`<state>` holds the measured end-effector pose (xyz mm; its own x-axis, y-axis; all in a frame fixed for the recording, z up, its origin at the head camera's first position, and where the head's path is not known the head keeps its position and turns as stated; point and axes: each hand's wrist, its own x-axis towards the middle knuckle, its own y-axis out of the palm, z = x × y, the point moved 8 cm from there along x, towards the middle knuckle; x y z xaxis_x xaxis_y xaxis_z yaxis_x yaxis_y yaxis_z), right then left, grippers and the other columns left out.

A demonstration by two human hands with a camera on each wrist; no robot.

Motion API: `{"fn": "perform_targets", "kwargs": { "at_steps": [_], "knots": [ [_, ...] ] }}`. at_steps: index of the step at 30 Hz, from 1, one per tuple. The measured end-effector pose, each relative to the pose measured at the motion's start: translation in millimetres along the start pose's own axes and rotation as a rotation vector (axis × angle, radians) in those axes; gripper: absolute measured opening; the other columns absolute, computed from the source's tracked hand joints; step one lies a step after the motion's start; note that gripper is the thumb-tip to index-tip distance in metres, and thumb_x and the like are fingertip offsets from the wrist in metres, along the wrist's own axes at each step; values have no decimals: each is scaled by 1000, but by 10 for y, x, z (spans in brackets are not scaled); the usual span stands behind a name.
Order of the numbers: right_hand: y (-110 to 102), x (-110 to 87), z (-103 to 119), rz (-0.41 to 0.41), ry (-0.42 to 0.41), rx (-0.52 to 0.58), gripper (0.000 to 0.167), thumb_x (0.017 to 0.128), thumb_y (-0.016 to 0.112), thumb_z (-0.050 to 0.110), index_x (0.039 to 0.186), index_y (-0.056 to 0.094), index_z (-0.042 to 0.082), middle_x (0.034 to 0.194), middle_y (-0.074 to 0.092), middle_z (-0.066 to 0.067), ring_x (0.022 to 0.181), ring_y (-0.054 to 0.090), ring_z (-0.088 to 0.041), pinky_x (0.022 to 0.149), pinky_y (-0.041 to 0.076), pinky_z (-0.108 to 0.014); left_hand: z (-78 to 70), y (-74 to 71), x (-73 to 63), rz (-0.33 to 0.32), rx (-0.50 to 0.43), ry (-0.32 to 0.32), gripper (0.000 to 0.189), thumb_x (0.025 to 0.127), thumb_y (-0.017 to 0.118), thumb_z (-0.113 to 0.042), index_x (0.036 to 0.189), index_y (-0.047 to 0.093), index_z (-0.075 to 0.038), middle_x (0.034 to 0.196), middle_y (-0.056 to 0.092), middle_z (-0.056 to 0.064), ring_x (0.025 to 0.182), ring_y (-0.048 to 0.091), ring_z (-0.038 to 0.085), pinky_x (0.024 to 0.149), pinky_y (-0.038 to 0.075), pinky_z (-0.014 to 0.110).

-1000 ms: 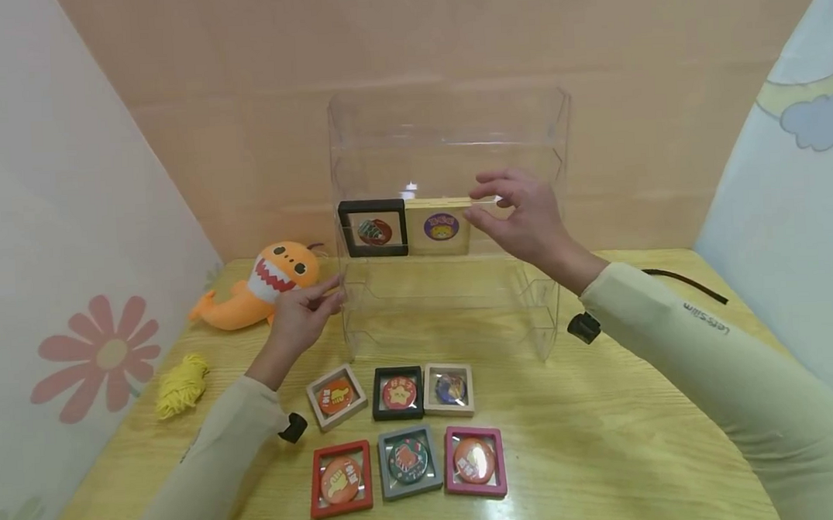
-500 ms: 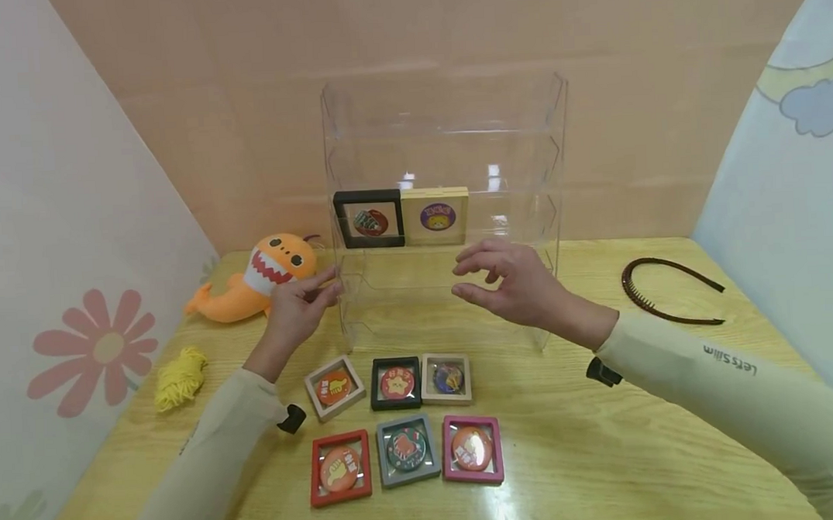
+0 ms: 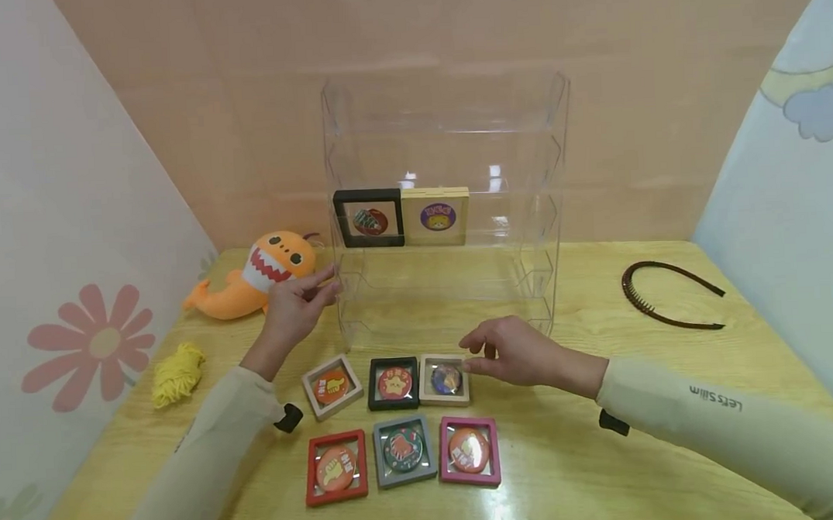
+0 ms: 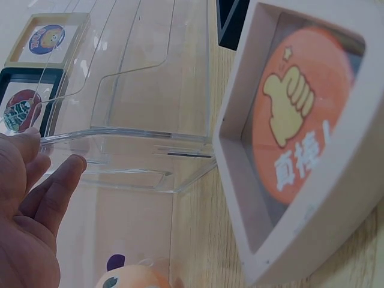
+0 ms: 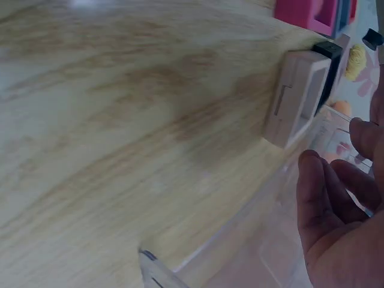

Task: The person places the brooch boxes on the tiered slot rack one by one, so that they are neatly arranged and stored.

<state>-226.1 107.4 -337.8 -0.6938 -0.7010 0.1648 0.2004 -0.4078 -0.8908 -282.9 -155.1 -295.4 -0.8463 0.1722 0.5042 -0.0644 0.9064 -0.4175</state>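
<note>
My right hand (image 3: 521, 352) is by the right edge of a beige display frame (image 3: 446, 379) with a blue badge, thumb and fingers apart and nothing between them. In the right wrist view, the beige frame (image 5: 294, 99) lies just past the fingertips. My left hand (image 3: 293, 316) rests its straight fingertips against the left side of a clear acrylic rack (image 3: 453, 293). On a middle tier of the rack stand a black frame (image 3: 369, 219) and a pale yellow frame (image 3: 436, 217), side by side.
Left of the beige frame lie a black frame (image 3: 393, 383) and a tilted beige one (image 3: 332, 386). Red (image 3: 336, 468), grey (image 3: 405, 451) and pink (image 3: 470, 451) frames form the front row. An orange shark plush (image 3: 253, 279), yellow yarn (image 3: 177, 375) and a headband (image 3: 630, 285) lie around.
My right hand has left the pale yellow frame on the rack and come down to the beige frame on the table. The left hand has stayed at the rack's side.
</note>
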Motion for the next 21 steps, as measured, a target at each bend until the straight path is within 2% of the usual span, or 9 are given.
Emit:
{"fn": "perform_targets", "kwargs": {
  "at_steps": [4,8,13,18,21],
  "knots": [
    [157,-56,-100,92,78,37,40,89,69,26,116,64,-3,86,68,-2,66,58,-2,60,52,-23,25,6,-8,8,10,-31,30,90,62,3,118,59,10,105,64,25,75,68,36,65,54,16],
    [290,-85,-142,161,93,63,51,90,67,33,120,59,-8,82,68,0,66,60,-3,63,54,-26,45,4,-22,5,-1,-20,29,90,62,4,117,60,11,102,64,26,75,68,36,64,56,19],
    [356,-79,-156,163,78,52,60,90,66,34,123,53,-13,76,67,3,64,59,-3,62,54,-25,8,-13,-36,-12,-11,16,27,88,63,6,115,61,12,101,64,26,73,67,38,62,55,18],
    [376,-48,-193,170,100,59,65,89,67,38,125,50,-14,69,62,8,60,56,-3,58,52,-24,-18,-6,-16,-18,3,72,26,87,63,8,113,62,13,101,64,27,72,67,37,62,56,20],
    [396,-24,-220,187,114,49,68,87,67,41,126,50,-13,66,57,11,58,54,-2,58,50,-24,-34,-2,8,-17,6,74,26,87,63,8,113,62,14,100,64,27,73,68,37,62,56,22]
  ]
}}
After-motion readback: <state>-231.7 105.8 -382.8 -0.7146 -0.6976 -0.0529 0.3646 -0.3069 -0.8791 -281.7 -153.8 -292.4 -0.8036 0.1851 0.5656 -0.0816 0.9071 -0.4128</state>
